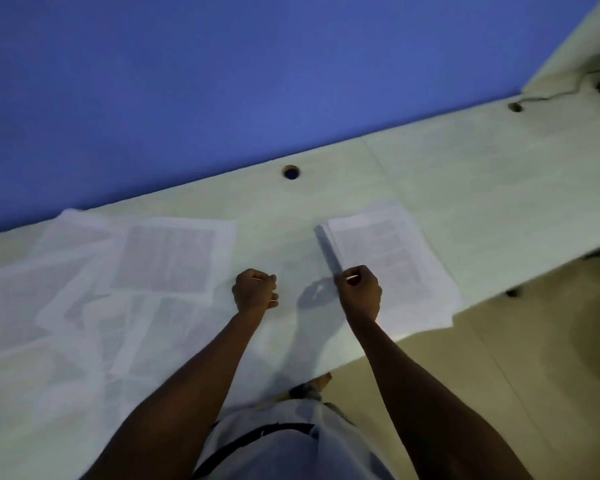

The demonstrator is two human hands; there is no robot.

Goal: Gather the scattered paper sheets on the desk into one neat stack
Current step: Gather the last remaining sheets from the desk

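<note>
Both hands hover over the desk [465, 174] with fingers curled — the left hand [255, 289] clenched on nothing, the right hand [359, 289] seemingly pinching the near-left corner of the stack [392, 258], though blur obscures contact. Scattered sheets [125, 278] lie left of the left hand.

One stack [388, 258], two hands [255, 289].
</note>
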